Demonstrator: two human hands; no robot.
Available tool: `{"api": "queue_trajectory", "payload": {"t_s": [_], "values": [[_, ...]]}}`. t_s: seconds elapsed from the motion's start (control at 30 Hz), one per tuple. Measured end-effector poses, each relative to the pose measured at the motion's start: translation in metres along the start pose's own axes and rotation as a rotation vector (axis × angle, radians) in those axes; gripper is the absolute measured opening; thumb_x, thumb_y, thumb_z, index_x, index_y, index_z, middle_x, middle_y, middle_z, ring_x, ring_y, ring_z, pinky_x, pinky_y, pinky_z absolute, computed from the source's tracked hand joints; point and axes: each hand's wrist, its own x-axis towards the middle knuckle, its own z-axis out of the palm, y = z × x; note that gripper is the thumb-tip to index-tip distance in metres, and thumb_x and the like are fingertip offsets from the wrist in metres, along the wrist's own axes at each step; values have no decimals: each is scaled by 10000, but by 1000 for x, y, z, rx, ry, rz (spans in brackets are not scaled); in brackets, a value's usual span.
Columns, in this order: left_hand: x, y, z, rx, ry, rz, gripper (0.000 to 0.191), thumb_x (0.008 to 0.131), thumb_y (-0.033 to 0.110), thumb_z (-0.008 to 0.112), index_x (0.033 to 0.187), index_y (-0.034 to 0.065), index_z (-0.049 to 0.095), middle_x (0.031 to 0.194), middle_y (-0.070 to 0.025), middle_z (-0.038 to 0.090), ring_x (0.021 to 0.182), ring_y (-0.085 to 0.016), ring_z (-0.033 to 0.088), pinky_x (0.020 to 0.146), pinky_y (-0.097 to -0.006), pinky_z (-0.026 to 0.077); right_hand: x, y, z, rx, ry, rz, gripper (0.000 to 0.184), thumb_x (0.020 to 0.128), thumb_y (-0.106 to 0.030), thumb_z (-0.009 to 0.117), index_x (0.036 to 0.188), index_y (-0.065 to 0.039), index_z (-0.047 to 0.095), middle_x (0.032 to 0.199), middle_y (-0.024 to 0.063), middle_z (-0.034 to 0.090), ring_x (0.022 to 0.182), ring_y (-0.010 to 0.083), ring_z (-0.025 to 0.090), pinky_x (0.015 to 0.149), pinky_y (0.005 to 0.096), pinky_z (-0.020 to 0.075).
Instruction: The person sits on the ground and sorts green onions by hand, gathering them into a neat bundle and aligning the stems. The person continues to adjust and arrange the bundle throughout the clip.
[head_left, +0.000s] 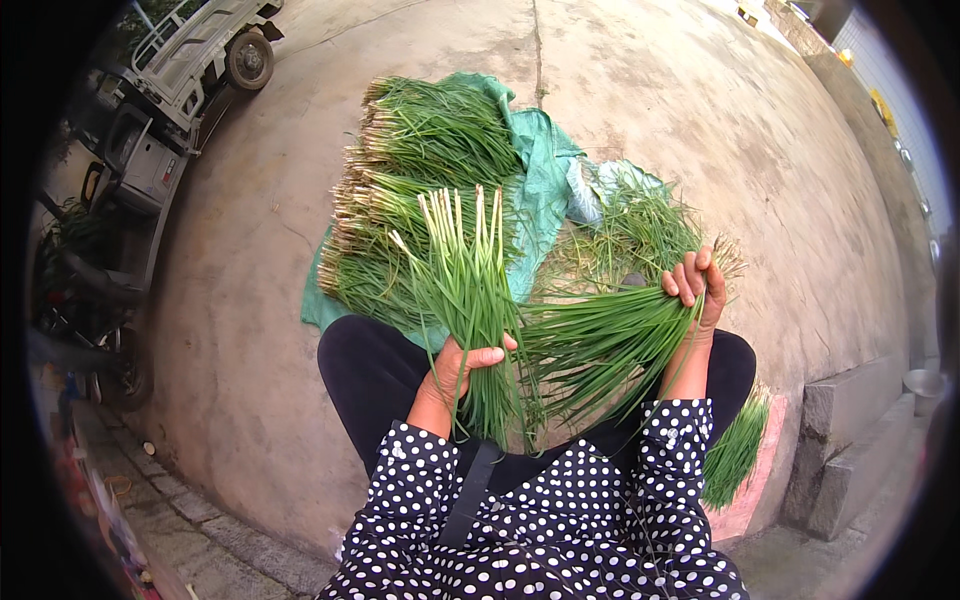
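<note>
My left hand (466, 367) is closed around a bunch of garlic chives (474, 300), its pale stem ends fanned upward and its green leaves hanging to my lap. My right hand (694, 285) grips a second bunch of chives (615, 337) near its brownish stem ends, with the long leaves trailing left towards the first bunch. Ahead of my knees, stacked chives (442, 127) lie in rows on a green woven sheet (541, 150), stem ends to the left. Beyond my right hand spreads a loose heap of chives and leaf scraps (645, 225).
Beside my right knee, more chives (739, 450) lie on a pink sheet (757, 480). Stone steps (847, 420) and a metal bowl (926, 382) stand at the right. A cargo tricycle (180, 75) is at the upper left, on the concrete ground (247, 225).
</note>
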Motion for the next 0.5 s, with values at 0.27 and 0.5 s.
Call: {"api": "queue_trajectory", "payload": {"t_s": [0.27, 0.5], "values": [[6, -18, 9, 1, -88, -66, 371, 676, 100, 740, 1030, 40, 646, 969, -33, 657, 934, -152, 592, 882, -290, 443, 16, 68, 14, -781, 577, 383, 246, 847, -170, 718, 1034, -30, 641, 722, -5, 591, 623, 86, 550, 574, 224, 446], [7, -31, 17, 46, -186, -93, 572, 651, 68, 797, 1172, 34, 563, 1003, -57, 655, 913, -177, 625, 838, -322, 503, 24, 101, 27, -780, 428, 581, 335, 763, -176, 798, 1024, -23, 654, 803, -2, 608, 645, 103, 555, 565, 243, 468]]}}
